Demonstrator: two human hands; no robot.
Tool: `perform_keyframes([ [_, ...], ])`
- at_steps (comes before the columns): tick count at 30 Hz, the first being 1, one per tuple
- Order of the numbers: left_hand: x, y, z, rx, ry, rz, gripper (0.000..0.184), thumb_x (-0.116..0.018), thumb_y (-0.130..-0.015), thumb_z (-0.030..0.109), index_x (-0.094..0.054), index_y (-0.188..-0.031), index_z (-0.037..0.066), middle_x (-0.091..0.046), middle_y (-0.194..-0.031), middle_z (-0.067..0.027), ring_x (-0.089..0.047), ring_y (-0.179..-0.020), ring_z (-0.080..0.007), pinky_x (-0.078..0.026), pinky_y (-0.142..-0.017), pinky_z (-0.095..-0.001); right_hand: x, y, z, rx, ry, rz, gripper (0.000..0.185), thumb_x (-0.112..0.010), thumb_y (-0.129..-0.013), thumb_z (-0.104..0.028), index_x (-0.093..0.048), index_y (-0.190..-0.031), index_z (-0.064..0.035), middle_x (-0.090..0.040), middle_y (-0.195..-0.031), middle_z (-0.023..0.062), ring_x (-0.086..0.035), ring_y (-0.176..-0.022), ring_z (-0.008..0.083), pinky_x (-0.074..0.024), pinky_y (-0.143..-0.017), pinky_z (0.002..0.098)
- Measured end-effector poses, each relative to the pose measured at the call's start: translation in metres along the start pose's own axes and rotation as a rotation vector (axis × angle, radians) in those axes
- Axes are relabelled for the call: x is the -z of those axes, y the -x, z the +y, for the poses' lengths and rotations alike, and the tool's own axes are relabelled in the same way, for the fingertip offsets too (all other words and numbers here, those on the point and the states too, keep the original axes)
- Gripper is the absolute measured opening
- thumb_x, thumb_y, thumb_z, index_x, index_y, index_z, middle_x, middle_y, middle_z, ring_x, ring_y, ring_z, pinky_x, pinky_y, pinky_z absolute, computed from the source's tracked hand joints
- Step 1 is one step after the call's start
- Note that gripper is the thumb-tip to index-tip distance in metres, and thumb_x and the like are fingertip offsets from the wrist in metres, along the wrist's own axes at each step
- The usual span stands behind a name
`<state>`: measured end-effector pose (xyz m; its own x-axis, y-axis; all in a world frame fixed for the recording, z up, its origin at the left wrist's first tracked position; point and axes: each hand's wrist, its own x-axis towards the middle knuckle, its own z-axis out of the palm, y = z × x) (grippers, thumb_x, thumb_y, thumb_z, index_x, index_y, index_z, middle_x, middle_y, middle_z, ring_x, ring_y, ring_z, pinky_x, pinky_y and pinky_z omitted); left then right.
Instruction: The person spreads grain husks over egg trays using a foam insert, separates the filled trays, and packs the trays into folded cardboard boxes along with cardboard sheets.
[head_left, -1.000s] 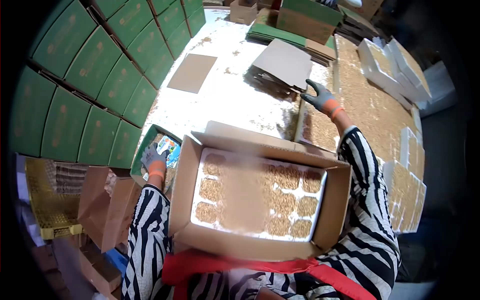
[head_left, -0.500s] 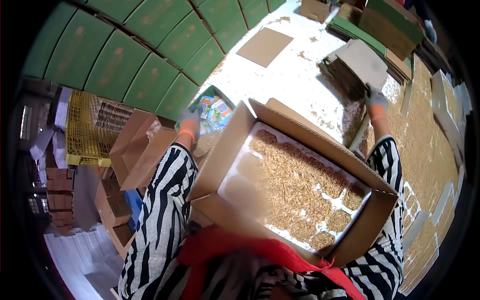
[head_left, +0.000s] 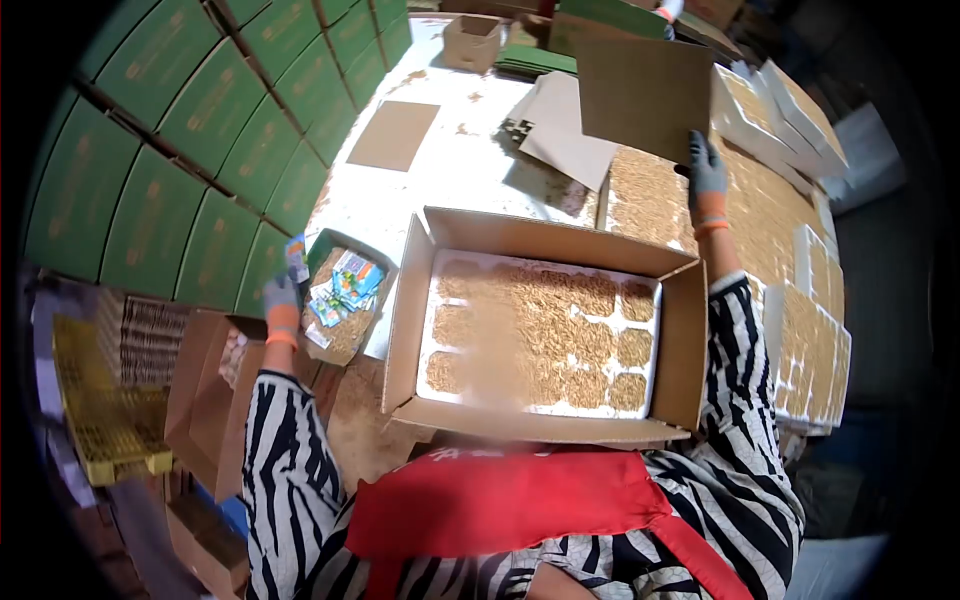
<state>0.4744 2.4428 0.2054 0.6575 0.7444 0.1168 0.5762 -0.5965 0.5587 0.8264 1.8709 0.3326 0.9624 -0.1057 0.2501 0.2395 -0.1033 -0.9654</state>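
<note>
My right hand [head_left: 707,175], in a grey glove with an orange cuff, grips the lower right edge of a brown cardboard sheet [head_left: 645,95] and holds it up. At the left, my gloved left hand [head_left: 281,295] is closed on a small blue-and-orange printed packet [head_left: 297,258]. Beside that hand stands a green-walled bin [head_left: 322,245] with several colourful packets [head_left: 350,284] lying on brown loose material. Between my arms sits an open cardboard box [head_left: 397,335]. Inside it, a white moulded tray [head_left: 545,408] is filled with brown grain-like bits [head_left: 565,325].
Green boxes [head_left: 150,180] are stacked along the left. Grey-white cardboard sheets [head_left: 570,135] and a flat brown sheet [head_left: 393,135] lie on the white table [head_left: 460,160]. More filled trays [head_left: 810,350] are on the right. Another person's hand [head_left: 670,10] shows at the far edge.
My right hand has lifted a cardboard sheet off the stack. My left hand has drawn a packet out to the left of the bin. The view has turned, and the box now appears squarer to me.
</note>
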Motion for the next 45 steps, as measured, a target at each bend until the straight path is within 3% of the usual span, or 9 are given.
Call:
perform_keyframes([
  [5, 0.105, 0.048, 0.188, -0.557, 0.949, 0.007, 0.026, -0.06, -0.087, 0.001, -0.067, -0.111, -0.003, -0.069, -0.102, -0.0118, -0.066, -0.09, -0.0265, -0.05, -0.084, -0.0379, 0.051, 0.091, -0.114, 0.082, -0.236, 0.185, 0.033, -0.06, -0.096, -0.029, -0.059, -0.121, -0.0068, -0.065, -0.112, 0.0002, -0.063, -0.094, 0.0106, -0.0526, -0.07, 0.0301],
  [10, 0.094, 0.128, 0.265, -1.447, -0.141, -0.169, 0.034, -0.07, -0.072, 0.014, -0.065, -0.105, 0.009, -0.066, -0.105, -0.0089, -0.059, -0.108, -0.0277, -0.036, -0.107, -0.0459, 0.044, 0.202, -0.187, 0.301, -0.042, 0.06, 0.056, -0.063, -0.094, -0.022, -0.041, -0.142, -0.0037, -0.063, -0.117, 0.0088, -0.06, -0.104, 0.014, -0.0503, -0.08, 0.0284],
  [20, 0.079, 0.147, 0.235, -0.568, 1.052, -0.509, 0.065, -0.061, -0.084, -0.002, -0.033, -0.143, -0.001, -0.032, -0.147, -0.015, -0.034, -0.136, -0.0262, -0.024, -0.115, -0.0371, 0.032, 0.308, -0.187, -0.282, 0.464, -0.338, 0.05, -0.076, -0.081, -0.019, -0.055, -0.125, -0.0058, -0.064, -0.099, 0.0104, -0.065, -0.08, 0.0167, -0.0532, -0.067, 0.0313],
  [25, 0.07, 0.151, 0.23, -0.349, 1.066, -0.582, 0.081, -0.064, -0.088, 0.006, -0.014, -0.152, 0.0, -0.021, -0.155, -0.0165, -0.023, -0.142, -0.0243, -0.022, -0.115, -0.0339, 0.006, 0.291, -0.196, 0.276, 1.386, -0.587, 0.034, -0.074, -0.077, -0.032, -0.063, -0.106, -0.0189, -0.056, -0.092, 0.0094, -0.062, -0.085, 0.028, -0.0508, -0.069, 0.0393],
  [30, 0.049, 0.131, 0.192, -0.763, 0.594, -0.573, 0.056, -0.054, -0.097, 0.012, -0.031, -0.145, -0.002, -0.032, -0.15, -0.0169, -0.032, -0.138, -0.0254, -0.028, -0.113, -0.0331, -0.011, 0.263, -0.153, 0.248, 1.331, -1.055, 0.059, -0.065, -0.069, 0.002, -0.055, -0.124, -0.016, -0.053, -0.119, 0.019, -0.062, -0.096, 0.0361, -0.0517, -0.08, 0.0413],
  [37, 0.068, 0.123, 0.191, -0.514, 0.977, -0.837, 0.046, -0.039, -0.105, 0.021, -0.035, -0.145, 0.0, -0.048, -0.14, -0.0101, -0.048, -0.125, -0.0171, -0.039, -0.105, -0.03, 0.001, 0.25, -0.158, 0.19, 1.117, -1.13, 0.053, -0.065, -0.072, 0.001, -0.057, -0.122, -0.0134, -0.059, -0.117, 0.0164, -0.063, -0.096, 0.0368, -0.0508, -0.084, 0.0436],
  [40, 0.063, 0.125, 0.172, -0.235, 1.264, -1.16, 0.051, -0.043, -0.099, 0.003, -0.03, -0.148, 0.001, -0.042, -0.146, -0.0129, -0.044, -0.132, -0.021, -0.036, -0.109, -0.0336, 0.035, 0.236, -0.178, 0.206, 0.59, -0.73, 0.045, -0.054, -0.079, 0.004, -0.062, -0.121, -0.0111, -0.064, -0.117, 0.0136, -0.065, -0.101, 0.0249, -0.05, -0.09, 0.0304],
  [41, 0.06, 0.126, 0.154, -0.841, 0.683, -0.875, 0.054, -0.046, -0.098, 0.003, -0.03, -0.149, 0.003, -0.042, -0.147, -0.0113, -0.045, -0.131, -0.0208, -0.036, -0.109, -0.0327, 0.048, 0.231, -0.183, 0.258, 0.598, -0.537, 0.043, -0.048, -0.082, 0.006, -0.063, -0.12, -0.0067, -0.067, -0.113, 0.0113, -0.064, -0.101, 0.0187, -0.0497, -0.09, 0.0282],
  [45, 0.023, 0.138, 0.189, -0.012, 1.016, -1.145, 0.059, -0.062, -0.094, 0.037, -0.045, -0.137, 0.001, -0.058, -0.126, -0.0097, -0.056, -0.112, -0.0196, -0.045, -0.097, -0.0322, 0.106, 0.22, -0.103, 0.187, 0.391, -0.22, 0.035, -0.044, -0.088, 0.005, -0.065, -0.115, -0.0017, -0.07, -0.106, 0.0084, -0.064, -0.094, 0.0146, -0.0525, -0.083, 0.0296],
])
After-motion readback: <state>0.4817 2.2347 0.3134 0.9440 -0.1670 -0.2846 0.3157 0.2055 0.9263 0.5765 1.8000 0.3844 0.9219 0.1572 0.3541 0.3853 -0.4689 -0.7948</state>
